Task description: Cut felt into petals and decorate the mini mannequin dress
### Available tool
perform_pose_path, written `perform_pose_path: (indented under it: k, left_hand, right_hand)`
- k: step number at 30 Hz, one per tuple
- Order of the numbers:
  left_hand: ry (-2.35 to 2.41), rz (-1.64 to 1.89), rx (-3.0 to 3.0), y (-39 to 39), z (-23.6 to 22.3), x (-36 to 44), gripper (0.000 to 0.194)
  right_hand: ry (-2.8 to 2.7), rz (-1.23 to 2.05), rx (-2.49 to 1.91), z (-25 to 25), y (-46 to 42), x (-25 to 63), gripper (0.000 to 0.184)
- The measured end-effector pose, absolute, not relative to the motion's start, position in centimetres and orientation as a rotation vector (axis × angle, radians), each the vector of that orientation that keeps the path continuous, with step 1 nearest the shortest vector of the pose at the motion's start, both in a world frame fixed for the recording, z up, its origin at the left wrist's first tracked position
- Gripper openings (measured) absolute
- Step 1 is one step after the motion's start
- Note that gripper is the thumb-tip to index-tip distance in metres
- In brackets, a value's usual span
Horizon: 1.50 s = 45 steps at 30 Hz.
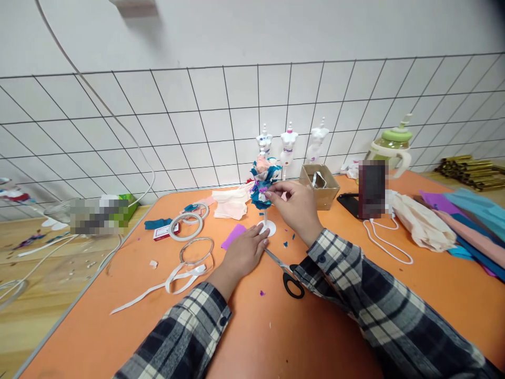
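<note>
A small dress form wearing a ruffled blue, pink and purple paper dress (257,199) stands upright on a round white base (270,227). My left hand (245,251) lies with fingers stretched out, its tips at the base's near edge. At the dress's right side, my right hand (300,208) pinches the ruffled paper around waist height with thumb and forefinger. Black-handled scissors (293,285) lie on the orange table (252,337), their blades pointing toward my left hand. A purple piece of paper (232,237) sits just beyond that hand.
Behind stand three bare white dress forms (289,141) and a cardboard box (325,197). Tape rolls (185,227) and white ribbon (152,289) lie left. Rightward are a dark upright device (372,189), a green-lidded bottle (394,145) and coloured paper strips (469,226).
</note>
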<state>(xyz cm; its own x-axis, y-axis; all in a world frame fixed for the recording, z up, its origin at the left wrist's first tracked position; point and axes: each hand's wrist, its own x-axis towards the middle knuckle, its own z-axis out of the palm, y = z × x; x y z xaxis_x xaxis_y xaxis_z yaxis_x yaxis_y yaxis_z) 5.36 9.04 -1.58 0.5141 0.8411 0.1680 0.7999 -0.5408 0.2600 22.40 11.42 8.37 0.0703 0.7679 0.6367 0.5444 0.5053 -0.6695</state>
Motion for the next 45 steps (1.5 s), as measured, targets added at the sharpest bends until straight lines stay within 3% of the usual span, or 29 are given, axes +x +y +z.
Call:
perform_pose_path:
  k: [14,20,23,27,35,45]
  left_hand:
    - [1.397,0.404,2.604,9.3,-2.0,5.4,0.048]
    - [1.403,0.380,2.601,9.3,-2.0,5.6,0.047]
    - [1.404,0.374,2.601,9.3,-1.9,5.7,0.047]
    - [1.400,0.385,2.603,9.3,-1.8,5.6,0.046]
    - [1.394,0.418,2.611,9.2,-2.1,5.5,0.047]
    - [1.394,0.416,2.614,9.2,-2.0,5.5,0.047]
  right_hand:
    - [-1.557,0.261,-1.169,8.0,12.4,22.7,0.005]
    - [-1.374,0.396,-1.064,7.5,13.3,22.2,0.036]
    - [-1.411,0.344,-1.035,7.4,13.0,21.8,0.031]
    - [-1.569,0.090,-0.973,7.2,12.1,21.7,0.009]
    - [-1.700,-0.182,-1.022,6.3,12.1,22.5,0.022]
    - [-1.714,-0.052,-1.030,6.5,11.9,22.4,0.018]
